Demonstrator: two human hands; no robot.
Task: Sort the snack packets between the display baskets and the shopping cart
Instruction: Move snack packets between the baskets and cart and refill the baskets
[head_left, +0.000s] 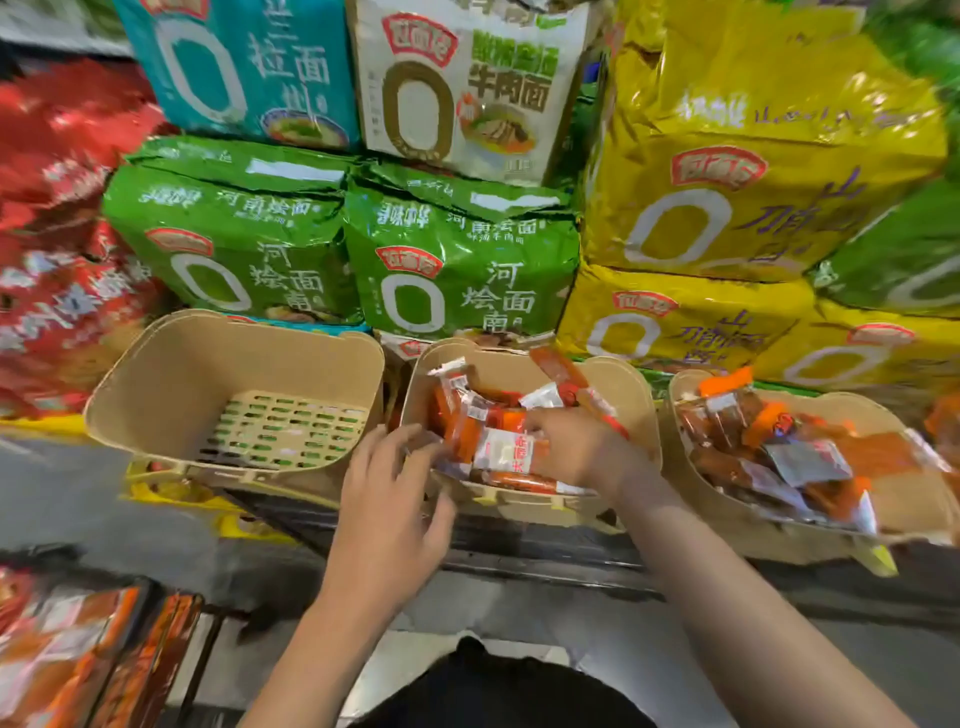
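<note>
Three beige display baskets stand in a row on the shelf. The left basket holds nothing. The middle basket is full of orange and white snack packets. The right basket holds more orange packets. My left hand hovers at the middle basket's near left corner, fingers loosely curled and touching a packet's edge. My right hand reaches into the middle basket and grips a bunch of packets. At the lower left, orange packets lie in what looks like the shopping cart.
Large noodle multipacks are stacked behind the baskets: green, yellow, teal, white and red at the left. A dark shelf edge runs below the baskets. Grey floor lies beneath.
</note>
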